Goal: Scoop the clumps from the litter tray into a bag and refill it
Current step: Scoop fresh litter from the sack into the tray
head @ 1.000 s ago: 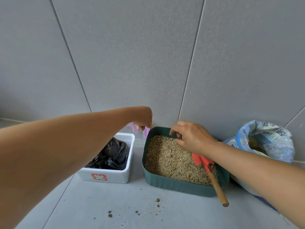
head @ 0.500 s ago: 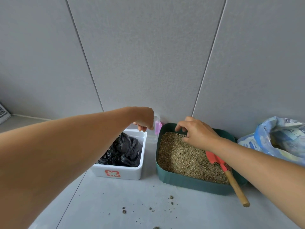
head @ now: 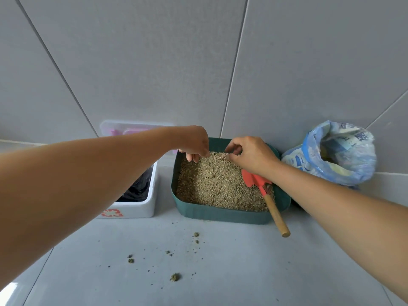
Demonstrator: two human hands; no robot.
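Observation:
A dark green litter tray (head: 220,214) stands on the floor against the wall, filled with tan litter (head: 216,184). A red scoop with a wooden handle (head: 273,212) lies in its right side, handle over the front rim. My left hand (head: 195,144) hangs over the tray's far left corner, fingers curled down onto the litter. My right hand (head: 251,154) is at the far middle, fingertips pinched at the litter; whether either holds a clump is hidden. A white bin (head: 145,208) lined with a black bag (head: 139,186) stands left of the tray.
An open blue litter sack (head: 337,155) leans in the right corner. A clear box with pink items (head: 132,129) sits behind the white bin. Several spilled litter clumps (head: 174,277) lie on the floor in front of the tray.
My left hand moved right, from above the white bin to the tray's far left corner. My right hand stayed at the tray's far edge. The view shifted.

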